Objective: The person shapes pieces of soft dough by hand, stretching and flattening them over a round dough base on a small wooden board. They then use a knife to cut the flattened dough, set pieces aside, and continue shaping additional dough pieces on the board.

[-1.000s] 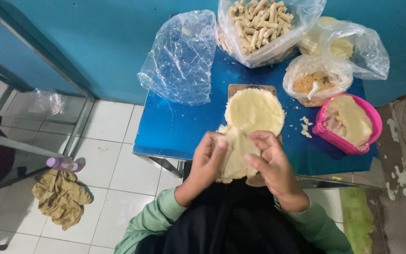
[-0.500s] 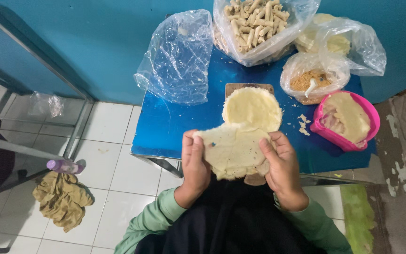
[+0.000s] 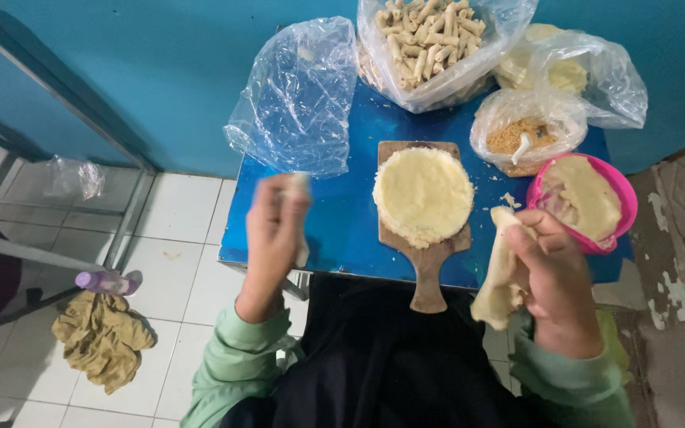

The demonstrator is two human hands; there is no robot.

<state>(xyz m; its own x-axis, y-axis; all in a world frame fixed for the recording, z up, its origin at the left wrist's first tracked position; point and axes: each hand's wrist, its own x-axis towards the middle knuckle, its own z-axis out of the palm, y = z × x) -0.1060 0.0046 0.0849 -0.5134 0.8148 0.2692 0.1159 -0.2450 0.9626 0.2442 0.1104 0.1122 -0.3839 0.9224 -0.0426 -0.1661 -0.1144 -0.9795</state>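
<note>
Right hand is up off the blue bench, fingers curled around a limp, pale dough sheet that droops down from the grip, just right of the wooden board. On that board sits a round stack of dough sheets, untouched, lying between the two hands. Left hand is raised well left of the board, blurred, closed around something small and pale at the fingertips; what it is I cannot tell. Right of the board, close by the held sheet, sits a pink bowl with pale filling in it. Beyond the board, a bag of rolled sticks, a bag of crumbs with a white spoon in it, and a crumpled clear bag off to the board's far left. Down on the tiled floor, left of the bench, lies a tan rag.
</note>
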